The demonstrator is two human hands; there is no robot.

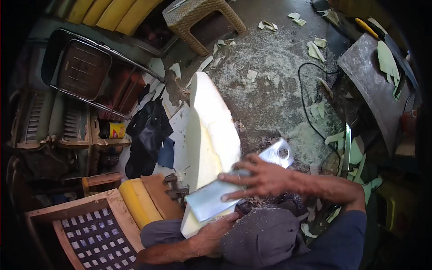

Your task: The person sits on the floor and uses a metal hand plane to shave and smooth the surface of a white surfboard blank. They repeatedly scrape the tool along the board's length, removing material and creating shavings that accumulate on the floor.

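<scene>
Right hand (258, 180) on top now, fingers spread over the metal plate (204, 202), grasping it, though I can't tell where the thumb sits; left hand (218, 231) tucked at the near end of the foam block (211, 117), how firmly I can't tell. The block slants away from the near-left edge of the lap (265, 234), its far tip out above the floor (274, 90), and there's the danger: a hard push might swing that tip. Watch those left fingers, just beside the plate's lower edge; a slip could nick them. Tilt the plate and its corner could gouge the foam! The plate already reaches the block's left edge. Tight over there: wooden frame (125, 218), yellow cushion (139, 204), black cloth (148, 135). More room beyond the block's right edge, until the black cable (303, 104) toward the floor's right side.
</scene>
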